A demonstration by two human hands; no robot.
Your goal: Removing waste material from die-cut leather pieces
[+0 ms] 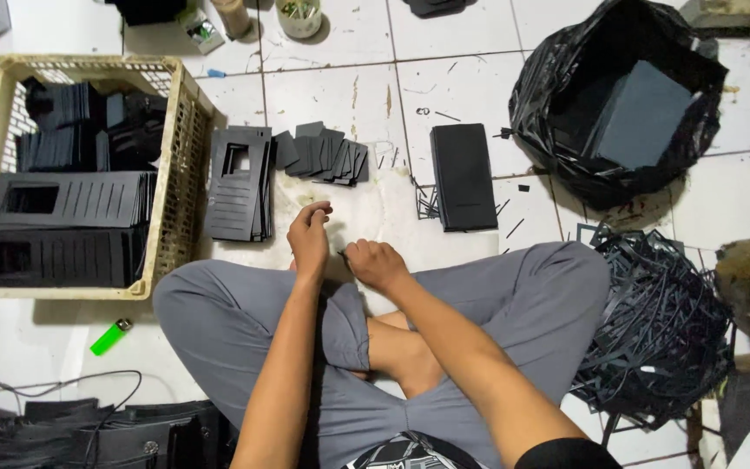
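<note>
- Sitting cross-legged on the tile floor (444, 95), the person is bringing both hands together just past the knees in grey trousers (514, 304).
- The right hand (375, 263) is curling into a loose fist, fingertips pinching a thin dark sliver (341, 253) that is poking out toward the other hand; it is too small to say for sure what it is, probably a narrow offcut of black card.
- The left hand (310, 236) is hovering half open, fingers bent and tips pointing at that sliver, not clearly gripping anything.
- The sliver is looking light, thin and bendy, easy to crease, so a fingertip pinch near its end is the sensible hold.
- Just beyond the left fingertips a stack of black die-cut panels (238, 184) is lying flat, with a fan of small black squares (323, 156) beside it.
- Beyond the right fingertips a plain black slab stack (463, 176) is resting.
- Far left of the fingers a beige crate (182, 156) is holding more panels; far right, a black bag (618, 95) and a tangle of black trimmings (661, 330) are piling up.
</note>
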